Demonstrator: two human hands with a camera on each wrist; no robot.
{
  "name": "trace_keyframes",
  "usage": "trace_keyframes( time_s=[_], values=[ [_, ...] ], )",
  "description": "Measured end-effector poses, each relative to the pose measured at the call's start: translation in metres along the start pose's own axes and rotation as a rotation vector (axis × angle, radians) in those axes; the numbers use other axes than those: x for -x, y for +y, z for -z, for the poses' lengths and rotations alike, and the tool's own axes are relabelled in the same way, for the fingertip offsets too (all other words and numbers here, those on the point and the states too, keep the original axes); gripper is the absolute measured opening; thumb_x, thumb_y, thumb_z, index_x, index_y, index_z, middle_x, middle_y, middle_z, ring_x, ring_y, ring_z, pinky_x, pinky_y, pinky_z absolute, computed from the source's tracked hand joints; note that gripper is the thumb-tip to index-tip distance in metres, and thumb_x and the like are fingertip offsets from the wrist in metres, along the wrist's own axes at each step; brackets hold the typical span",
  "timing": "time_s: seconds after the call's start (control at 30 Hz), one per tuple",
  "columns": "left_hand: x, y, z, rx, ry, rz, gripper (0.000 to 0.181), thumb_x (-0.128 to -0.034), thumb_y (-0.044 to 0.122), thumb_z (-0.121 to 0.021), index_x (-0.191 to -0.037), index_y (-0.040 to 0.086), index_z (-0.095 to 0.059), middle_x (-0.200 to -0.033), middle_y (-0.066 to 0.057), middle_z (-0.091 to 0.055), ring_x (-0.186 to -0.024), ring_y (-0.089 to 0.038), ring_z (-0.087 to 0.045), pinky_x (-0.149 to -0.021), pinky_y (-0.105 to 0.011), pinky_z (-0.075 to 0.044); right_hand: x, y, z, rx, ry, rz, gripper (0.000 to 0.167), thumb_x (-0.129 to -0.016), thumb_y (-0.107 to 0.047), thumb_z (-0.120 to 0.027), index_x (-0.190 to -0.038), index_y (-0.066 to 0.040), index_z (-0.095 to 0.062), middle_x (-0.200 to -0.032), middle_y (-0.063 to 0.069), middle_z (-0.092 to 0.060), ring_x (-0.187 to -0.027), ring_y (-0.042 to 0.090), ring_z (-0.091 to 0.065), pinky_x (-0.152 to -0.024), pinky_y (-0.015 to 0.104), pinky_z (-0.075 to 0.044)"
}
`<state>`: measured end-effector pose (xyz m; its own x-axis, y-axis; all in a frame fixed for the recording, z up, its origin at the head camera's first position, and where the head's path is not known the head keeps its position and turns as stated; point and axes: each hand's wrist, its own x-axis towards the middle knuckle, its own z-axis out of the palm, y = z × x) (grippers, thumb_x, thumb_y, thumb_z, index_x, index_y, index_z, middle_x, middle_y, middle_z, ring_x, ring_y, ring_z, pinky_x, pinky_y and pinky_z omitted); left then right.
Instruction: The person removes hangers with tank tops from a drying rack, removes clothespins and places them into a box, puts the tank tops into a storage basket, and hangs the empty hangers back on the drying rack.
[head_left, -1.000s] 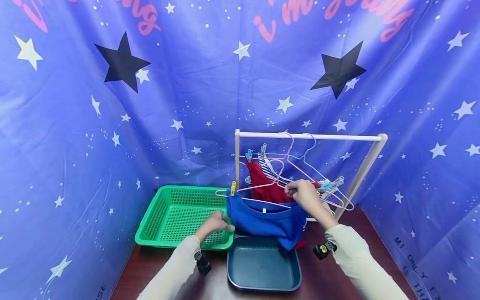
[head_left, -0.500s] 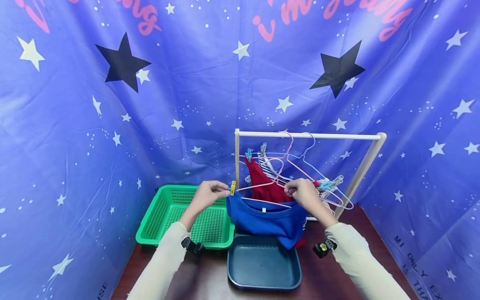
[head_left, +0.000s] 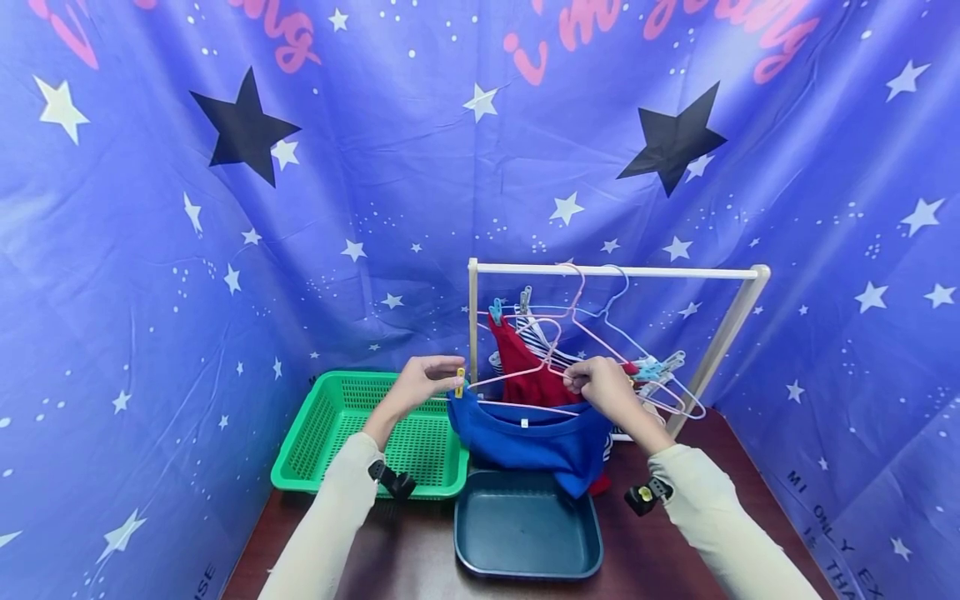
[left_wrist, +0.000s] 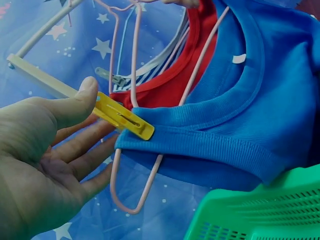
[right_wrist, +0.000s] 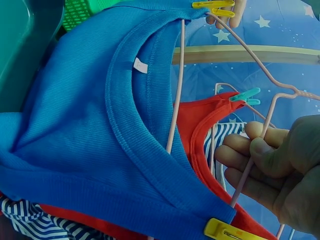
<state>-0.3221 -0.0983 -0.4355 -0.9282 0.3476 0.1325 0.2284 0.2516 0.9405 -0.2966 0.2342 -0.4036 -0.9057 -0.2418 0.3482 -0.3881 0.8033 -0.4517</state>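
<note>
Pinching the yellow clip, left hand should work square to blue shirt, right hand pinching pink hanger steady.

Two yellow clips, one basket and one tray.

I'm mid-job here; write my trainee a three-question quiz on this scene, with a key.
1. True or false: the right hand pinches the pink hanger bearing the blue top.
2. What colour is the clothespin at the left hand? A) blue B) yellow C) grey
3. Fill in: in the head view, the green basket stands to the ___ of the dark tray.

Key: 1. True. 2. B. 3. Left.
</note>
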Motion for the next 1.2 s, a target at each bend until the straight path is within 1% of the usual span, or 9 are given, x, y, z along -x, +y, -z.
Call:
trace_keyframes(
  time_s=[0.17,0.23,0.37,0.6,0.7,0.9,1.0,1.13,1.2],
  values=[
    [-0.001,-0.003,-0.001,-0.002,0.004,-0.004,0.033,-0.0958,0.011,-0.071,-0.127,0.0,-0.069,-0.124,-0.028,-0.069,-0.107,-0.029,-0.072,-0.094,-0.04,-0.058,-0.001,-0.001,-0.002,-0.005,-0.004,0.002,0.026,-0.075,0.016,-0.059,-0.079,-0.003,-0.076,-0.071,0.006,-0.073,-0.069,0.013,-0.062,-0.063,0.023,-0.044],
    [-0.002,-0.003,-0.001,-0.004,0.009,-0.003,0.03,-0.0959,0.011,-0.071,-0.124,0.0,-0.071,-0.123,-0.028,-0.07,-0.104,-0.026,-0.072,-0.093,-0.039,-0.058,-0.001,-0.002,-0.003,-0.008,-0.002,0.002,0.027,-0.074,0.017,-0.058,-0.08,-0.003,-0.076,-0.071,0.007,-0.074,-0.069,0.014,-0.066,-0.063,0.023,-0.046],
    [-0.001,-0.004,-0.001,0.004,0.018,0.005,0.027,-0.0957,0.008,-0.07,-0.121,-0.001,-0.072,-0.119,-0.024,-0.072,-0.099,-0.021,-0.073,-0.092,-0.04,-0.059,0.0,-0.003,-0.005,-0.011,-0.005,-0.016,0.023,-0.078,0.014,-0.062,-0.083,-0.002,-0.078,-0.072,0.007,-0.075,-0.07,0.016,-0.07,-0.065,0.024,-0.05],
    [0.001,-0.002,-0.002,0.028,0.052,0.014,0.023,-0.0953,0.007,-0.07,-0.117,-0.001,-0.074,-0.115,-0.019,-0.075,-0.098,-0.018,-0.073,-0.097,-0.053,-0.056,0.001,-0.004,-0.008,-0.03,-0.017,-0.046,0.019,-0.081,0.011,-0.065,-0.086,-0.001,-0.078,-0.073,0.009,-0.076,-0.071,0.019,-0.073,-0.068,0.028,-0.055],
    [0.001,-0.002,-0.003,0.038,0.065,0.013,0.023,-0.0949,0.007,-0.071,-0.116,-0.001,-0.074,-0.114,-0.02,-0.075,-0.099,-0.021,-0.073,-0.097,-0.054,-0.055,0.001,-0.004,-0.009,-0.04,-0.015,-0.045,0.019,-0.08,0.012,-0.065,-0.087,0.001,-0.078,-0.074,0.01,-0.076,-0.071,0.02,-0.074,-0.067,0.028,-0.055],
    [0.0,-0.002,-0.004,0.057,0.095,0.013,0.022,-0.0949,0.006,-0.071,-0.115,-0.004,-0.073,-0.113,-0.022,-0.075,-0.101,-0.027,-0.073,-0.09,-0.038,-0.06,0.0,-0.004,-0.009,-0.016,-0.005,-0.033,0.022,-0.078,0.014,-0.063,-0.084,-0.001,-0.078,-0.072,0.008,-0.075,-0.07,0.018,-0.07,-0.066,0.029,-0.054],
    [0.0,-0.002,-0.005,0.078,0.105,0.014,0.023,-0.0949,0.004,-0.07,-0.115,-0.006,-0.072,-0.112,-0.022,-0.075,-0.1,-0.025,-0.074,-0.092,-0.042,-0.059,0.0,-0.004,-0.01,-0.014,-0.004,-0.03,0.022,-0.078,0.014,-0.063,-0.083,-0.002,-0.078,-0.071,0.007,-0.074,-0.07,0.017,-0.069,-0.067,0.031,-0.054],
    [-0.001,-0.001,-0.006,0.084,0.121,0.019,0.023,-0.0944,0.002,-0.07,-0.114,-0.009,-0.071,-0.109,-0.022,-0.076,-0.095,-0.02,-0.074,-0.095,-0.052,-0.057,-0.001,-0.002,-0.01,-0.011,-0.003,-0.026,0.022,-0.079,0.013,-0.063,-0.082,-0.003,-0.078,-0.071,0.007,-0.074,-0.069,0.016,-0.068,-0.068,0.031,-0.055],
    [-0.001,-0.001,-0.006,0.083,0.129,0.023,0.022,-0.0943,0.002,-0.07,-0.113,-0.009,-0.071,-0.109,-0.021,-0.076,-0.094,-0.019,-0.074,-0.094,-0.05,-0.058,-0.002,-0.002,-0.011,-0.01,-0.001,-0.015,0.022,-0.079,0.013,-0.063,-0.081,-0.003,-0.078,-0.07,0.006,-0.073,-0.069,0.015,-0.067,-0.068,0.031,-0.054]
  ],
)
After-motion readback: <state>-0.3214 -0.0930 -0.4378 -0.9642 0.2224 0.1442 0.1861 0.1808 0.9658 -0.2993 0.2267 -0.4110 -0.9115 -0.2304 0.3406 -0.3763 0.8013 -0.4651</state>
